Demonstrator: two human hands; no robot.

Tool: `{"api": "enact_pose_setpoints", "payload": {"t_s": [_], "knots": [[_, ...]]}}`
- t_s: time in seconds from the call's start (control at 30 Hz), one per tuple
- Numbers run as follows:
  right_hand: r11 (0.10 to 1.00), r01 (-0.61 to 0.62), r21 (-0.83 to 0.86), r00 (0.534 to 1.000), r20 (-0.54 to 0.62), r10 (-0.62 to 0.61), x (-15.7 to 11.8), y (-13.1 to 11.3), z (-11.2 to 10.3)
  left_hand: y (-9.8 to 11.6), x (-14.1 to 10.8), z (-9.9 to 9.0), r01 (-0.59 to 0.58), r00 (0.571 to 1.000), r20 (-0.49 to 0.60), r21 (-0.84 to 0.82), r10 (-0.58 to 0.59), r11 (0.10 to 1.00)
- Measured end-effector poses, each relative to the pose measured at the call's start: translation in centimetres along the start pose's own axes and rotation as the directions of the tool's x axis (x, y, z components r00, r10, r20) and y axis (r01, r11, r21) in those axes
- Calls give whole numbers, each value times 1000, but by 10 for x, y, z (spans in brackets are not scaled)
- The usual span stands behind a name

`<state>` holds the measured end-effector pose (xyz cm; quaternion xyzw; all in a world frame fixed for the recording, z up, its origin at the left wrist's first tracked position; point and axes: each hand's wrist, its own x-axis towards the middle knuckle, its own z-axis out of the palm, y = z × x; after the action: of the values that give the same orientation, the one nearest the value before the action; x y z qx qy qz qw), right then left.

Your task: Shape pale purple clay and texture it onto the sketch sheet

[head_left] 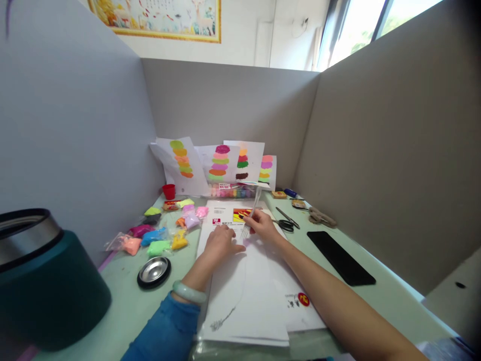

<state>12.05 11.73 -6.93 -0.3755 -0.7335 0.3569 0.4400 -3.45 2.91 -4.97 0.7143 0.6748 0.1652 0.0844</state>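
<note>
White sheets of paper (248, 296) lie stacked in front of me, with a thin grey drawn line and a scribble near the bottom edge. Pinched in my right hand (262, 225) is a clear plastic fork (257, 199), its handle slanting up and its tines down at the paper. A small pale purple patch shows at the tines; whether it is clay or colour I cannot tell. My left hand (221, 241) rests on the paper left of the tines, thumb stretched toward them and fingers partly bent, holding nothing visible.
Several bags of coloured clay (160, 247) lie at left, near a round lid (154, 272) and a large green flask (52, 291). Scissors (284, 225) and a black strip (340, 256) are at right. Painted sheets (180, 165) lean against the grey partition (229, 100).
</note>
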Motion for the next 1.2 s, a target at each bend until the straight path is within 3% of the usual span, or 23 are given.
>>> {"api": "enact_pose_setpoints", "payload": {"t_s": [0.13, 0.27, 0.4, 0.47, 0.57, 0.67, 0.83, 1.2], "knots": [[993, 111, 38, 981, 153, -116, -7, -8, 12, -2, 4, 0, -65, 993, -110, -288, 34, 955], [991, 111, 70, 954, 271, -126, -9, -16, 11, -5, 8, 5, -20, 999, -39, -510, 0, 860], [1000, -17, -19, 960, 279, 21, -4, -21, -16, -12, 14, 13, 78, 996, 30, -681, -79, 728], [980, -90, -175, 922, 358, 149, -1, -18, -34, -14, 17, 16, 124, 987, 20, -732, -162, 670], [910, -109, -400, 831, 466, 304, 1, -7, -51, -13, 18, 17, 160, 969, -3, -753, -247, 638], [860, -11, -511, 853, 444, 274, 1, 1, -49, -12, 17, 15, 206, 960, 19, -724, -279, 658], [873, 62, -485, 869, 456, 191, 2, 2, -36, -13, 17, 14, 264, 949, 38, -639, -313, 722], [860, 88, -502, 852, 485, 196, 3, 1, -36, -16, 26, 23, 161, 955, -119, -557, -270, 815]]}}
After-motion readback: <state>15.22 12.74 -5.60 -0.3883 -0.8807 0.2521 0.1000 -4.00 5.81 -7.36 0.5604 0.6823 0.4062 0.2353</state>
